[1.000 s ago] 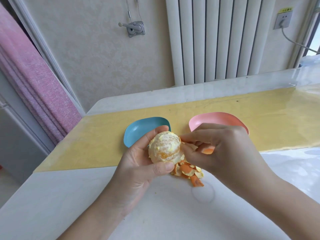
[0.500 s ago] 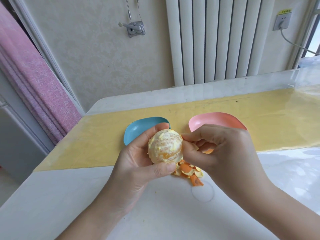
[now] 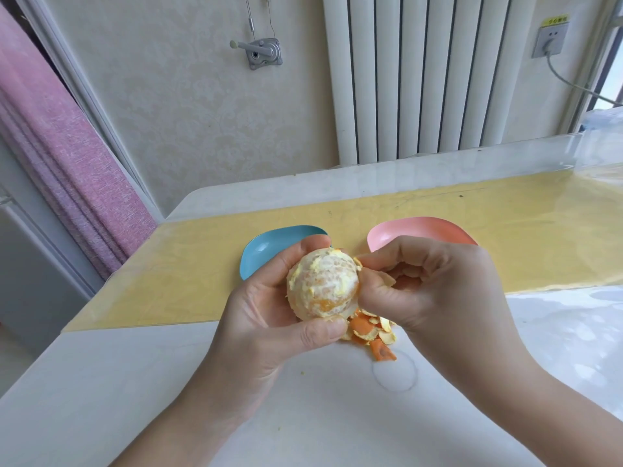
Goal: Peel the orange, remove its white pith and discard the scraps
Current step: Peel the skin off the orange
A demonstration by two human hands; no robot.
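**Peeled orange held in both hands over a heap of scraps**

At the centre of the frame the left hand [image 3: 266, 325] cups the orange [image 3: 322, 284] above the table. Its fingers curl round the far side and its thumb presses the near lower edge. The fruit is bare of rind but patchy with pale pith – a wet orange spot shows low on its front.

The right hand [image 3: 435, 291] meets it from the right, with thumb and forefinger pinched on a small flake of pith [image 3: 358, 262] at the fruit's upper right edge. Its other fingers are curled in, and something orange shows among them (possibly a bit of rind, though the view is too shadowed to be sure).

Just below the two hands, a heap of peel scraps [image 3: 371, 332] lies on the white table [image 3: 303, 416]. Beyond the hands, on the yellow mat [image 3: 522, 230], sit a blue dish [image 3: 269, 247] to the left and a pink dish [image 3: 404, 230] to the right – both partly hidden by fingers. A white radiator [image 3: 421, 79] stands against the far wall, and a pink curtain [image 3: 60, 146] hangs at the left of the frame.
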